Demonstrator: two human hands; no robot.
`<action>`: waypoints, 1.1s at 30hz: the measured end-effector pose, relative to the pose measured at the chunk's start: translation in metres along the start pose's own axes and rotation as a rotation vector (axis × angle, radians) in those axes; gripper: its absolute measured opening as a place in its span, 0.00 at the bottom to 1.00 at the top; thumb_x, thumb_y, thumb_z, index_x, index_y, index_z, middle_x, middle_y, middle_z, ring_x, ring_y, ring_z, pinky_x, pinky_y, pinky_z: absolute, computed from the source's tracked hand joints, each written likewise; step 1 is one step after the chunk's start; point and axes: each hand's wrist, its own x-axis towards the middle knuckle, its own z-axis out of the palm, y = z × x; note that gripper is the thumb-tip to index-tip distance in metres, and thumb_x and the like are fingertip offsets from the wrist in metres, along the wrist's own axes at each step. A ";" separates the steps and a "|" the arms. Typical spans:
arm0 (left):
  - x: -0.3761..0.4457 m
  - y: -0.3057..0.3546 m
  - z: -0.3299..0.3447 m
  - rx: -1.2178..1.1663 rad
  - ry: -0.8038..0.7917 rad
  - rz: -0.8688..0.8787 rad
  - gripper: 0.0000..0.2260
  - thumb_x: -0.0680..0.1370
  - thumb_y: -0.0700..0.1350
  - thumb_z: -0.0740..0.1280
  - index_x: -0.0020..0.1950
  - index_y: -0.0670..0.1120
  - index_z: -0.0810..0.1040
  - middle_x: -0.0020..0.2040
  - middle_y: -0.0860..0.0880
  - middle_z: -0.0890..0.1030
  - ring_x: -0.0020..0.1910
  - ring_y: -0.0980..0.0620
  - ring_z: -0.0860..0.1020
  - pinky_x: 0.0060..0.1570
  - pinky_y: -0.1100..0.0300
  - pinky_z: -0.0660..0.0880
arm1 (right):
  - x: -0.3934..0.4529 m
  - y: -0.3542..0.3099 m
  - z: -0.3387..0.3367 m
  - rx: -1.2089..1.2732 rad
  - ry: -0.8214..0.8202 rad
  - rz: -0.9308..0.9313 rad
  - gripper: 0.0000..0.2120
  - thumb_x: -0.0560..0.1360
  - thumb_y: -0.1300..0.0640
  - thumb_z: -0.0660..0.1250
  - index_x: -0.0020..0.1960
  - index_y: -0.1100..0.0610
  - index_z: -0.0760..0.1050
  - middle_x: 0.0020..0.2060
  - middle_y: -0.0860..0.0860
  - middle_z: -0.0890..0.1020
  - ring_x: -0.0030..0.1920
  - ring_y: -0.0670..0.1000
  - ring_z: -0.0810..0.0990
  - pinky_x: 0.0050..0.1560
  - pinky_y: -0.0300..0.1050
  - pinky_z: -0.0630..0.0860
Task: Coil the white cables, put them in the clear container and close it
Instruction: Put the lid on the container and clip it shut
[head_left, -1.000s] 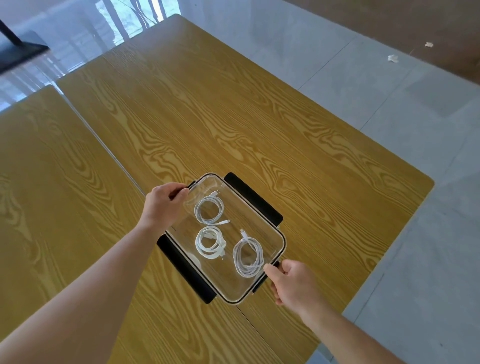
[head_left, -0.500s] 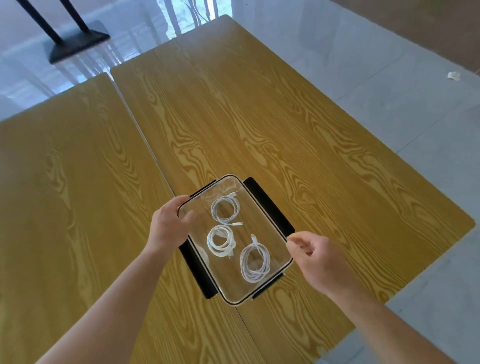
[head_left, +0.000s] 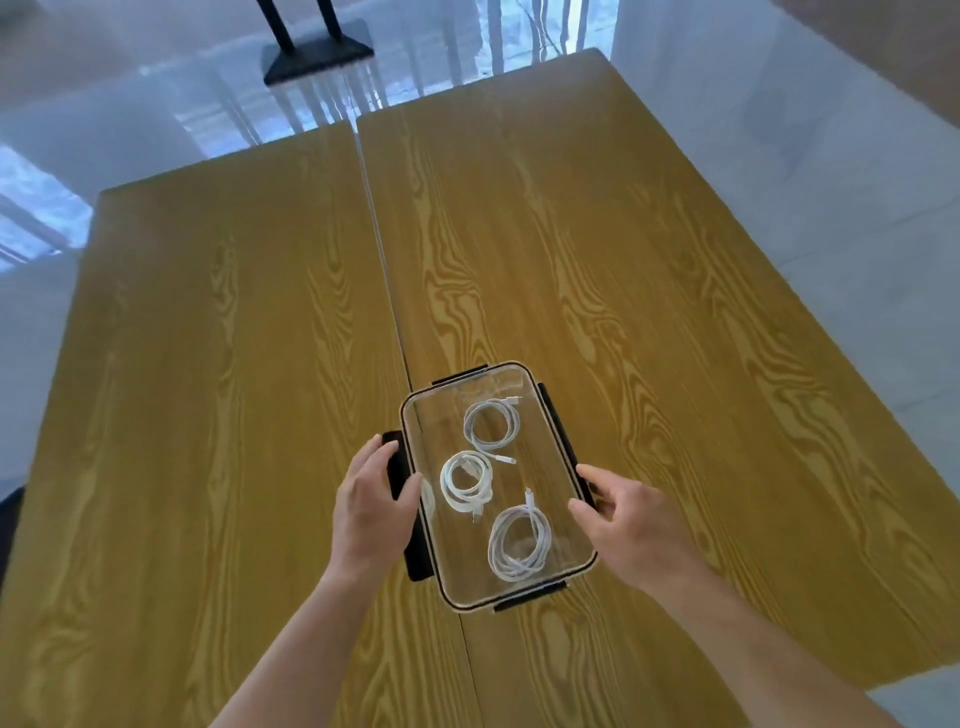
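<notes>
Three coiled white cables inside the clear container (head_left: 563, 467), seen through its lid (head_left: 436, 415): far cable (head_left: 492, 426) toward the far end, middle cable (head_left: 466, 480) nearer the left wall, near cable (head_left: 519, 543) toward the near right corner, each apart from the others. Container resting on the tables, straddling the seam (head_left: 382, 260) between them, long axis running away and slightly leftward. Black clasps along all four sides: far clasp (head_left: 460, 375), near clasp (head_left: 530, 600), left clasp (head_left: 400, 467), right clasp (head_left: 558, 421). Left hand (head_left: 371, 506) against the left long side, fingers curled over the left clasp, thumb at the lid's edge. Right hand (head_left: 631, 525) against the right long side, fingers bent and slightly apart, tips touching the rim by the right clasp; cannot tell whether gripping or only pressing. Left table (head_left: 182, 389) and right table (head_left: 649, 286), both yellow wood grain, butted together. Beyond, glossy pale floor (head_left: 805, 156) and a black stand base (head_left: 317, 54) at the top.
</notes>
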 end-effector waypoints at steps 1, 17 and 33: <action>-0.006 0.000 0.002 -0.011 0.000 -0.010 0.24 0.77 0.43 0.72 0.72 0.41 0.73 0.73 0.45 0.73 0.73 0.47 0.69 0.68 0.60 0.61 | 0.002 0.002 0.000 -0.002 -0.003 -0.006 0.25 0.78 0.48 0.67 0.74 0.52 0.71 0.63 0.49 0.82 0.55 0.50 0.84 0.46 0.28 0.75; -0.045 0.003 0.015 -0.241 0.006 -0.235 0.17 0.79 0.46 0.70 0.67 0.46 0.79 0.55 0.53 0.85 0.59 0.51 0.80 0.64 0.49 0.76 | 0.027 -0.002 0.004 0.125 0.029 0.101 0.20 0.74 0.60 0.74 0.65 0.59 0.79 0.56 0.53 0.86 0.49 0.45 0.81 0.53 0.36 0.74; -0.039 -0.004 0.017 -0.501 -0.008 -0.351 0.16 0.76 0.41 0.73 0.64 0.46 0.80 0.51 0.54 0.85 0.51 0.59 0.83 0.49 0.67 0.77 | 0.028 -0.009 0.008 0.076 0.040 0.124 0.14 0.76 0.61 0.70 0.61 0.55 0.81 0.47 0.47 0.86 0.45 0.44 0.81 0.43 0.29 0.71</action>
